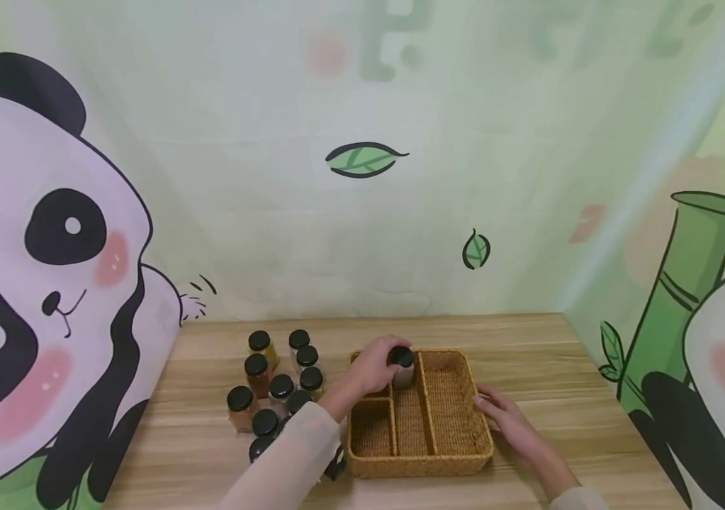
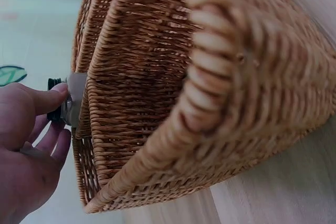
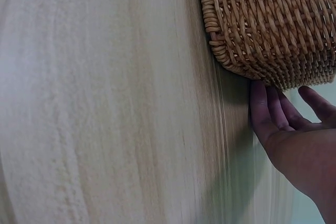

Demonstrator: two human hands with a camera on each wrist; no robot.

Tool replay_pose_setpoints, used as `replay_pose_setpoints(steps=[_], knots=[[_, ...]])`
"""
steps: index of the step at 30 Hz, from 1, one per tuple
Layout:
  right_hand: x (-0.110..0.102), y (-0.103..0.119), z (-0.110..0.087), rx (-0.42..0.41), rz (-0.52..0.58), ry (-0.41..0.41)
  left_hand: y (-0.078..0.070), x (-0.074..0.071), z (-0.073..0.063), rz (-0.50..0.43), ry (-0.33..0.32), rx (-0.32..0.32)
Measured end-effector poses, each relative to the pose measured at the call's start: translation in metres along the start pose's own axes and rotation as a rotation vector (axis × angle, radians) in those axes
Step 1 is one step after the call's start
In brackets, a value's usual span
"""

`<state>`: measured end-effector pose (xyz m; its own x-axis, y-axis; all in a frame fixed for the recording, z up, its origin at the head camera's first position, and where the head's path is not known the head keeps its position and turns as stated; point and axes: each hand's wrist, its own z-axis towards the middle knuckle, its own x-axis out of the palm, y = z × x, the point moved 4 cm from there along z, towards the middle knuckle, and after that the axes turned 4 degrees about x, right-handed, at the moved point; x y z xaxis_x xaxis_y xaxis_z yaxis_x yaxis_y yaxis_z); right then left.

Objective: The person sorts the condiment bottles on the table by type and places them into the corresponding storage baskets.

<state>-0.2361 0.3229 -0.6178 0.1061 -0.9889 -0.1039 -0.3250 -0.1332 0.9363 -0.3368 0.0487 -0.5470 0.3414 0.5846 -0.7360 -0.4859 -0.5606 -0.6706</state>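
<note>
My left hand [image 1: 373,366] pinches a small jar [image 1: 404,373] with a black lid, its contents greyish. That jar stands upright within the far end of the middle compartment of a woven wicker basket [image 1: 422,466]. In the left wrist view, the thumb and fingers grip around the black lid, and the jar's lower part [image 2: 77,95] is partly hidden behind a divider. My right hand [image 1: 512,423] rests at the basket's right side. Seen from the right wrist, its extended fingers [image 3: 260,100] touch the wicker wall near the bottom.
Left of the basket, several black-lidded spice jars [image 1: 256,375] stand grouped on the wooden table [image 1: 566,368], some hidden behind the left sleeve [image 1: 292,453]. Dividers split the basket into compartments. A panda-printed backdrop [image 1: 260,177] rises behind the table.
</note>
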Motion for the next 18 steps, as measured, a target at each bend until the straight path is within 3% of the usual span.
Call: replay_pose_setpoints(steps=[3,10,14,18], knots=[[-0.001,0.0,-0.001,-0.001,-0.013,-0.006,0.001,0.0,0.001,-0.056,-0.024,-0.027],[0.002,-0.002,-0.002,0.001,-0.02,-0.007,-0.002,-0.006,-0.008,-0.071,-0.026,-0.028],[0.002,0.0,-0.003,-0.007,-0.015,-0.007,-0.006,-0.025,-0.019,-0.016,0.001,-0.003],[0.002,0.002,-0.003,-0.013,-0.017,0.004,-0.01,-0.055,-0.042,0.022,0.007,0.004]])
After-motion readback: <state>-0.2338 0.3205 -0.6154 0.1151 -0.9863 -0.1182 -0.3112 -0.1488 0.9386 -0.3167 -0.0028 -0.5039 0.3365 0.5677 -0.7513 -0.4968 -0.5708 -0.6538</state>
